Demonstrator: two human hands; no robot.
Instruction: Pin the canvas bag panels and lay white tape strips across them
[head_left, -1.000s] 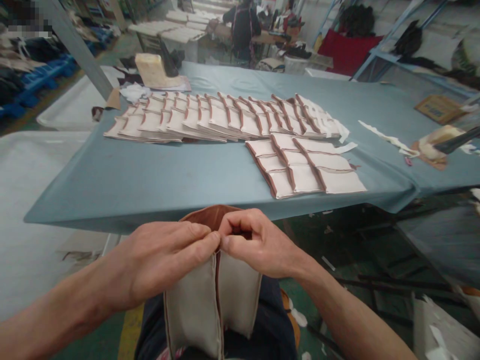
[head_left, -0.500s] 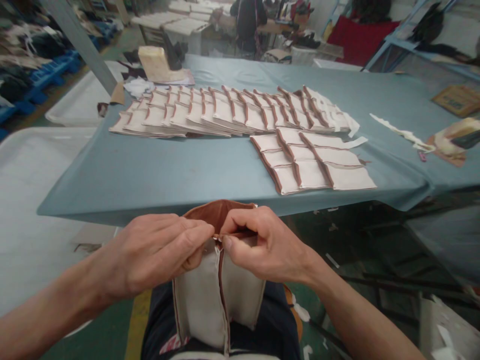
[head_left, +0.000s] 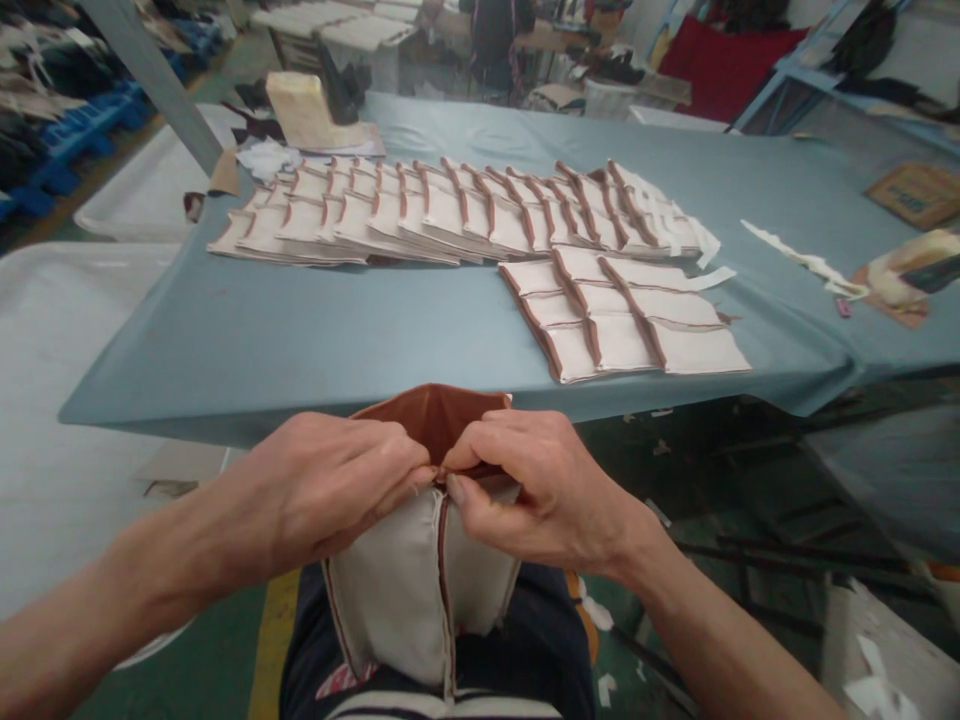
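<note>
Over my lap hangs a cream fabric panel (head_left: pixel 390 575) with brown edging and a brown inner side, sewn into sections. My left hand (head_left: pixel 341 480) pinches its upper edge just left of the middle seam. Close beside it, thumb and bent index finger of my right hand (head_left: pixel 525 485) pinch the same edge on the other side of that seam. The fingertips of both hands nearly meet at the seam's top. Behind them the brown side of the panel bulges up in an arch. The lower end rests at my legs.
A blue-covered table (head_left: pixel 337 330) lies ahead, with a row of overlapping cream panels (head_left: pixel 450 215) and one separate panel (head_left: pixel 622 325) near its front edge. A yellowish block (head_left: pixel 300 110) stands at the back left. White tubs (head_left: pixel 67 330) are at left; a cardboard box (head_left: pixel 915 195) sits right.
The panel's brown arch has risen and opened wider. My left hand has shifted slightly, its fingers curling closer to the seam. The right hand keeps its pinch.
</note>
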